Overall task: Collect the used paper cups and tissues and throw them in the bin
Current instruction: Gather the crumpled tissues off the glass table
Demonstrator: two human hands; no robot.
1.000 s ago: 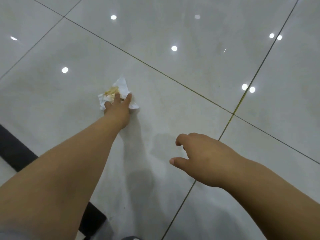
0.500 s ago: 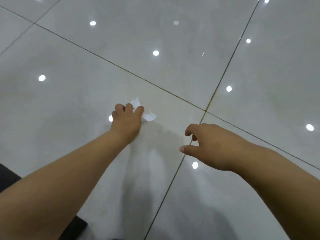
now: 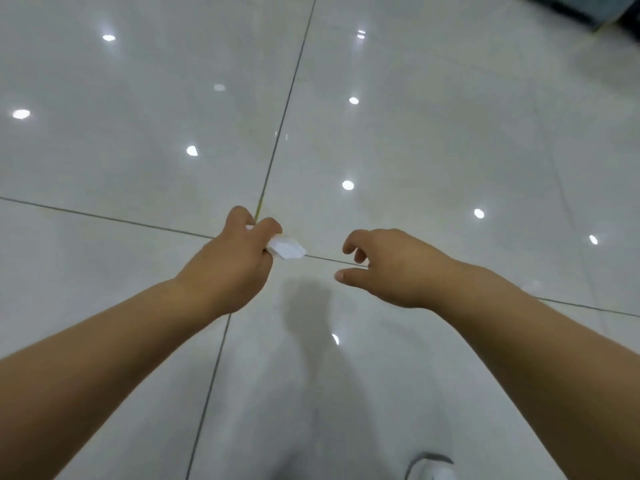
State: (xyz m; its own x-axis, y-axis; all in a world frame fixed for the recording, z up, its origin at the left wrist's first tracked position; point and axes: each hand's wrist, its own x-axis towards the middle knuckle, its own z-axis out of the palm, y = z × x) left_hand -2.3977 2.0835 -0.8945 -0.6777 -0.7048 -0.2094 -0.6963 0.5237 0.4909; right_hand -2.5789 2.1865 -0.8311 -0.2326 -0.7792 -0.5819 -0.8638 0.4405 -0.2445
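Moved since a second ago: white tissue (image 3: 287, 248), no longer flat on the tiled floor (image 3: 450, 150), now bunched in my left hand (image 3: 235, 261) and lifted clear. Its yellow stain no longer shows.

Item, left hand: fingers (image 3: 270, 226) curl round the tissue and clench it. One crumpled white corner sticks out toward my other hand.

Item, right hand (image 3: 391, 268): holds nothing. Its fingers (image 3: 353, 242) hang loosely curled, near the left hand but apart from it.

Item, floor: glossy pale tiles, with dark joints crossing beneath both hands and spots of reflected light. White shoe (image 3: 433, 469), toe only, at the bottom edge.

Risks, as I judge them:
- Only part of the tissue sits inside the grip. If my fingers slacken on the way to the bin, the loose corner could drag the rest out and drop it.
- Thin paper may tear if I squeeze or tug at that corner.
- The soiled face is probably against my palm, so it could smear the skin or shed bits onto the tiles.
- With no bin in sight I must search while carrying, which lengthens the exposure to all of the above.

Containers: none identifiable. No bin or paper cups in view. Dark-edged object (image 3: 588, 8) at the top right corner is cut off and blurred, so I cannot tell what it is or whether it holds anything.
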